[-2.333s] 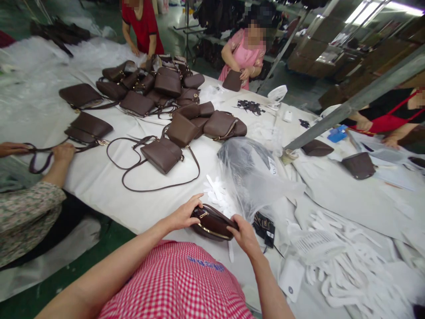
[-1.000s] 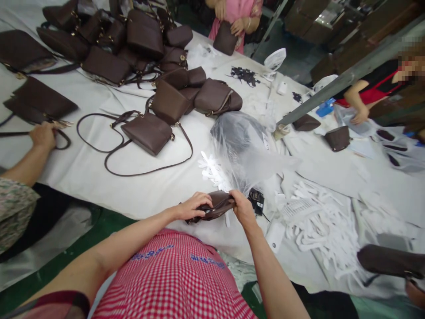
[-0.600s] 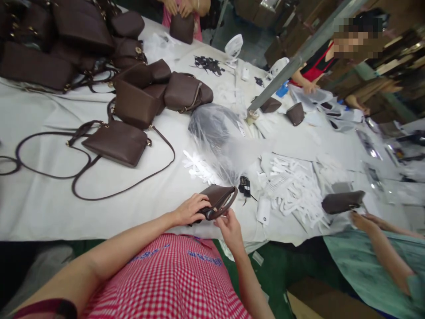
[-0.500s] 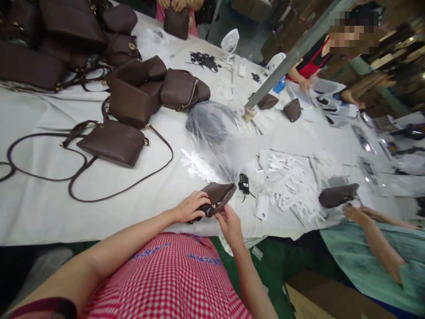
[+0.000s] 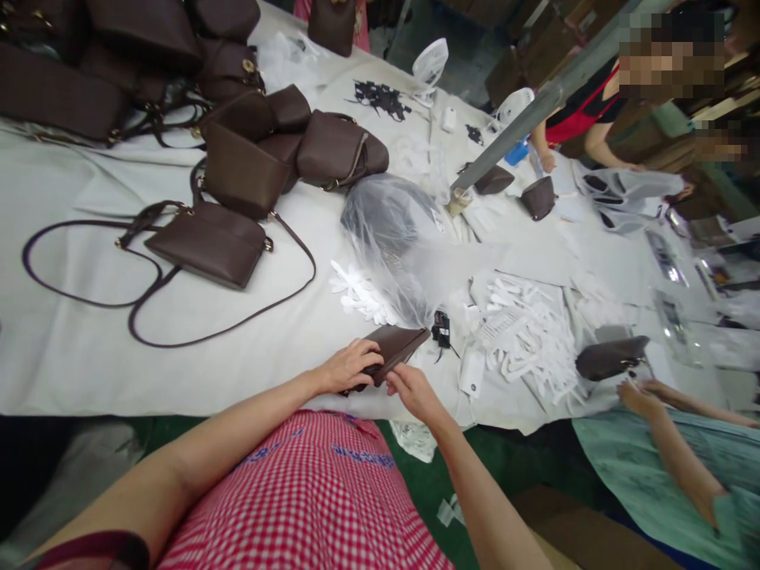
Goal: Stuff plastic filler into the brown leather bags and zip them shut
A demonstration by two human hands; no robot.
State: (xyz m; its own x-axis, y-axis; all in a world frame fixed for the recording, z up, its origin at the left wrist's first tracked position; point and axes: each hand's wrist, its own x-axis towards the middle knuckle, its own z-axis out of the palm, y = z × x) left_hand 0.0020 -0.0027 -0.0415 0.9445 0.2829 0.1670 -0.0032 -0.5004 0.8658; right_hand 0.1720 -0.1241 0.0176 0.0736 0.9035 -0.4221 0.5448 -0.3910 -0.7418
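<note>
A small brown handbag (image 5: pixel 399 345) lies at the table's front edge, tilted between my hands. My left hand (image 5: pixel 351 367) grips its left end, the fingers curled over the top. At the lower right edge of the bag, my right hand (image 5: pixel 411 388) has its thumb and fingers pinched together by the zip side. Whether it pinches the zip pull or the bag's edge is too small to make out. Just behind the bag sits a clear plastic bag (image 5: pixel 389 237) with something dark inside. Black tags (image 5: pixel 441 328) lie right of the handbag.
Brown handbags (image 5: pixel 249 170) pile up at the left, one with a long strap (image 5: pixel 222 336) looped on the cloth. White strips (image 5: pixel 528 332) are heaped at the right. A co-worker's hands (image 5: pixel 641 396) hold another bag (image 5: pixel 611 358). A metal pole (image 5: pixel 534 103) slants across the far side.
The handbag has turned so its zip opening shows less. My right hand has shifted slightly along its lower edge, while my left hand keeps its grip. The whole view has shifted a little.
</note>
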